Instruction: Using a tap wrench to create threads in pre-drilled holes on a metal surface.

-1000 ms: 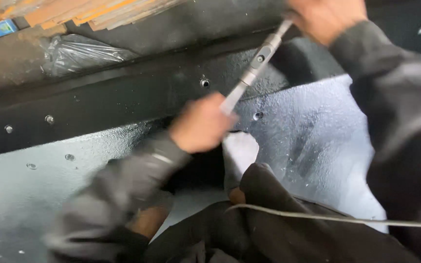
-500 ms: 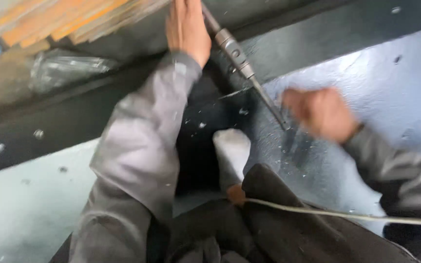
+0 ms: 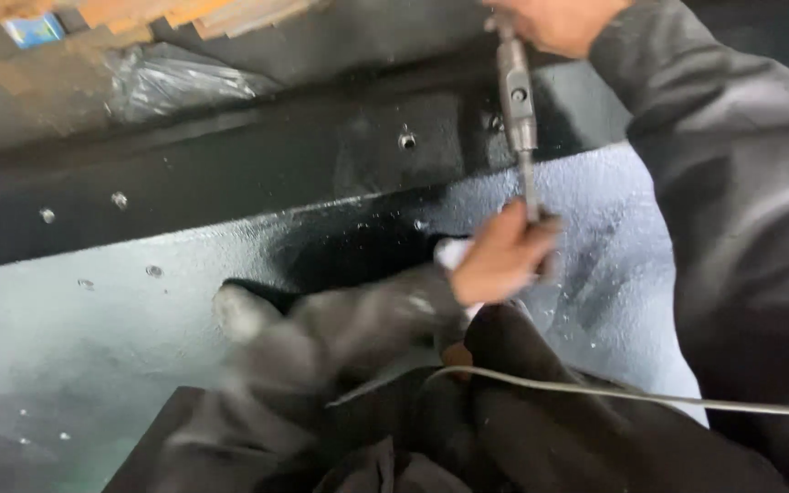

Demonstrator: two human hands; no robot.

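Black-painted steel (image 3: pixel 230 196) with small bolt holes fills the background, and a paler speckled plate (image 3: pixel 93 338) slopes below it. Against this stands a slim metal tap wrench (image 3: pixel 518 110), nearly upright. The right hand (image 3: pixel 559 20) is curled over its top end at the upper edge of view; the left hand (image 3: pixel 497 260) is closed around its lower tip, near the plate. Both wear dark sleeves. A thin pale cable (image 3: pixel 614 393) crosses dark cloth below. Crumpled clear plastic sheet (image 3: pixel 175 82) lies on the ledge above, beside orange boards (image 3: pixel 194 11).
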